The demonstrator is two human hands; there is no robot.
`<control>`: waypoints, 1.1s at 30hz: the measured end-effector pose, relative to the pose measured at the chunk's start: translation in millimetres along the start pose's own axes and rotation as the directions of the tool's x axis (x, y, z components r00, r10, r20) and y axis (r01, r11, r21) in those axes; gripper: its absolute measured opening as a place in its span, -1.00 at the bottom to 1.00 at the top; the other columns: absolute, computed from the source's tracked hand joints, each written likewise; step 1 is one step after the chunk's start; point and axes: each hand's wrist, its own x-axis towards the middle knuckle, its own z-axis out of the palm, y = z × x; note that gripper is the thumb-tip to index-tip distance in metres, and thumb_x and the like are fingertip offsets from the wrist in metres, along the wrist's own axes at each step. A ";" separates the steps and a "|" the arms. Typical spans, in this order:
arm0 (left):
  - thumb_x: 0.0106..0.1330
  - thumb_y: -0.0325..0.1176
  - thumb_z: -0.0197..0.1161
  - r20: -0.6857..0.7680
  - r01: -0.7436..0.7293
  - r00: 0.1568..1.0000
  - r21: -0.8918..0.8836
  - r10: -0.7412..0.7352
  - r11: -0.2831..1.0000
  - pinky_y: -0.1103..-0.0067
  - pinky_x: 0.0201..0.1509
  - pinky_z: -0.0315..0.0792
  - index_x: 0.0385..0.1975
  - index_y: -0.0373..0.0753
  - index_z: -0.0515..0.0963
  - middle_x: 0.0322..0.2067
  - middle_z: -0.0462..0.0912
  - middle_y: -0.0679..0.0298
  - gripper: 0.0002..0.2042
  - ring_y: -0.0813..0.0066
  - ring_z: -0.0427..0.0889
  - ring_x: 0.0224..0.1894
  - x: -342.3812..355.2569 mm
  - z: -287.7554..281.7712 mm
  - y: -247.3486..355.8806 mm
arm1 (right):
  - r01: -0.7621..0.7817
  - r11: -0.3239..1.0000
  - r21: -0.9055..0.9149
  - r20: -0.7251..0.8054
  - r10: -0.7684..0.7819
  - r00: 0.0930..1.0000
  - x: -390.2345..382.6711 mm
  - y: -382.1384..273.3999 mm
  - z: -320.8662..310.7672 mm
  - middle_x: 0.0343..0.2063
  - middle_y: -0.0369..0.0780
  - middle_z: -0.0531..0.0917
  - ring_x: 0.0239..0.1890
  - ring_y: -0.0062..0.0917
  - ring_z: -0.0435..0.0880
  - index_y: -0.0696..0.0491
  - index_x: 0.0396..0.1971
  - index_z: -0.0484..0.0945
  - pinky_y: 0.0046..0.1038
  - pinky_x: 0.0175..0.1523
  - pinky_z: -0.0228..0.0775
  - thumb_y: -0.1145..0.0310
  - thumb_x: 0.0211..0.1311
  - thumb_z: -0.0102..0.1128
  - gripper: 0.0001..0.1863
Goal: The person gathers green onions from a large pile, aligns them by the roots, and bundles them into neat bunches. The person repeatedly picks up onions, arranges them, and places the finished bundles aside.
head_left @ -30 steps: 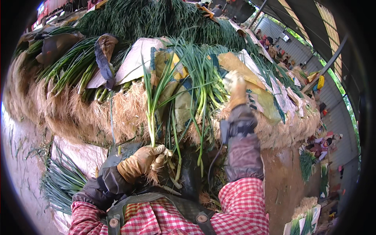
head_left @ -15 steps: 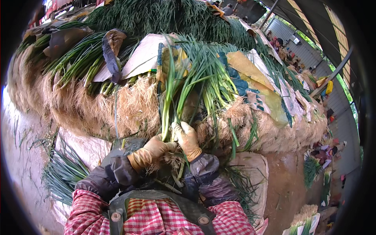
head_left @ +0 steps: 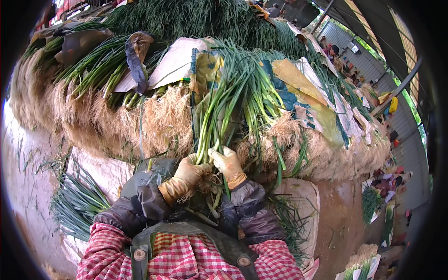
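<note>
My left hand (head_left: 189, 172), in a soiled cream glove, is closed around the pale root ends of several long green onions (head_left: 210, 121). My right hand (head_left: 225, 163), gloved alike, grips the same stalks just to the right, fingers curled. The green leaves fan upward over a yellow and blue worn sheet (head_left: 204, 63) on the big pile. Tan fibrous roots hang below my fingers.
A long heap of onions with bushy roots (head_left: 79, 116) spans ahead. A loose green bunch (head_left: 79, 200) lies lower left on a pale sheet (head_left: 100, 168). Co-workers (head_left: 387, 184) are at the right, near more bunches, beneath a metal roof.
My right hand came down from the pile to beside my left hand and now grips stalks there. My left hand shifted slightly upward; the held bunch looks fuller.
</note>
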 end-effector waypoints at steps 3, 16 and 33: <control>0.27 -0.44 0.26 0.020 -0.034 0.999 -0.086 0.035 0.996 0.71 -0.49 0.38 -0.28 -0.28 0.55 -0.50 0.60 0.40 -0.90 0.68 0.48 -0.55 -1.7 -10.5 3.3 | 0.145 0.989 0.039 -0.236 -0.131 0.963 1.6 8.4 -13.1 -0.58 -0.31 0.61 -0.64 -0.66 0.52 0.13 -0.30 0.58 -0.66 -0.59 0.31 0.37 0.29 0.17 -0.86; 0.29 -0.48 0.21 0.138 0.233 0.965 -0.048 -0.225 0.971 0.62 -0.66 0.40 -0.28 -0.29 0.44 -0.52 0.64 0.13 -0.89 0.48 0.52 -0.71 -18.6 -12.5 9.0 | 0.307 0.608 -0.732 -0.250 -0.659 0.709 15.8 -21.8 18.6 -0.24 0.00 0.68 -0.33 -0.40 0.68 0.31 -0.08 0.52 -0.46 -0.26 0.54 0.30 0.21 0.27 -0.59; 0.26 -0.31 0.30 0.199 -0.056 0.975 -0.213 0.099 0.975 0.71 -0.51 0.34 -0.29 -0.19 0.54 -0.61 0.49 0.46 -0.86 0.67 0.44 -0.59 9.2 -26.6 47.4 | -0.343 0.932 -0.116 0.309 0.362 0.879 -164.2 55.6 -39.4 -0.71 -0.40 0.42 -0.72 -0.74 0.35 0.10 -0.31 0.46 -0.67 -0.61 0.13 0.30 0.41 -0.04 -0.81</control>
